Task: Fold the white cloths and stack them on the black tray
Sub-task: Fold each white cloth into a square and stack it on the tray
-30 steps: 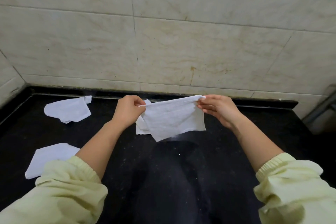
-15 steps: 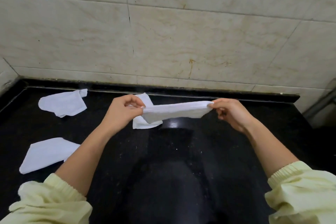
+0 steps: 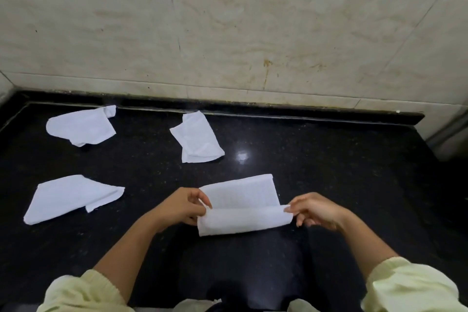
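Observation:
A white cloth (image 3: 240,204) lies on the black counter (image 3: 342,185) in front of me, its near part folded over toward me. My left hand (image 3: 183,206) pinches its left edge and my right hand (image 3: 312,210) pinches its right edge at the fold. Three other white cloths lie crumpled on the counter: one at the back left (image 3: 81,125), one at the back middle (image 3: 197,138), one at the left (image 3: 71,197). No separate black tray is visible.
A beige tiled wall (image 3: 253,33) rises behind the counter. The counter's raised back edge (image 3: 278,111) runs along the wall. A grey pipe or fixture (image 3: 450,132) stands at the far right. My pale yellow sleeves fill the lower corners.
The cloth was held up and stretched in the air between both hands; now it is lowered onto the counter, closer to me, with its near part folded over. The back middle cloth is uncovered.

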Demonstrator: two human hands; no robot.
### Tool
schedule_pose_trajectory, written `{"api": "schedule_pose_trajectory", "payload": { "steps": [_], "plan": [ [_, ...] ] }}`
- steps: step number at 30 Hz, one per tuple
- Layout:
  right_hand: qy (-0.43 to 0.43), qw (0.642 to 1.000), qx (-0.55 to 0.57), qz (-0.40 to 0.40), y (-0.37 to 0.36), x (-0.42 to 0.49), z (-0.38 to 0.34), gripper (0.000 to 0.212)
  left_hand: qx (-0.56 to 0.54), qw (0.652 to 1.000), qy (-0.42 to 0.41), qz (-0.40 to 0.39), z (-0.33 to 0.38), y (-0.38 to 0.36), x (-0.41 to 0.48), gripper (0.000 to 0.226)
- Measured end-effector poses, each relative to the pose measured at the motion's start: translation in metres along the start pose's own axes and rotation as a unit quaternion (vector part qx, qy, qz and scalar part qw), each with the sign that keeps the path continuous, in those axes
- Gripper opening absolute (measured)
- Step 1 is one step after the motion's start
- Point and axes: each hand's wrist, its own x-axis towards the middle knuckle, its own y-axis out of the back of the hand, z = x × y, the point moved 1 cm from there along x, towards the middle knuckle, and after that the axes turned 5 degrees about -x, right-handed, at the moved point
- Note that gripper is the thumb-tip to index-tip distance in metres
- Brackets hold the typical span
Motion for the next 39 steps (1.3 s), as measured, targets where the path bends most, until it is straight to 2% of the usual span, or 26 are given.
{"api": "schedule_pose_trajectory", "payload": {
  "steps": [4, 11, 18, 28, 39],
  "plan": [
    [0.029, 0.998, -0.018, 0.061, -0.01, 0.01, 0.004, 0.012, -0.005, 0.999, 0.023, 0.037, -0.012, -0.004, 0.008, 0.017],
    [0.093, 0.981, -0.037, 0.166, -0.016, 0.043, -0.012, 0.018, -0.026, 0.989, 0.006, 0.144, -0.017, 0.0, 0.028, 0.014],
    [0.104, 0.973, -0.041, 0.204, -0.012, 0.074, -0.016, 0.016, -0.005, 0.977, -0.003, 0.211, -0.021, 0.001, 0.046, 0.013],
    [0.108, 0.959, -0.114, 0.236, -0.012, 0.092, -0.023, 0.023, 0.002, 0.974, -0.018, 0.227, -0.025, 0.003, 0.061, 0.013],
    [0.102, 0.941, -0.178, 0.268, -0.021, 0.093, -0.026, 0.025, 0.103, 0.955, -0.023, 0.277, -0.028, -0.004, 0.068, 0.01]
  ]
}}
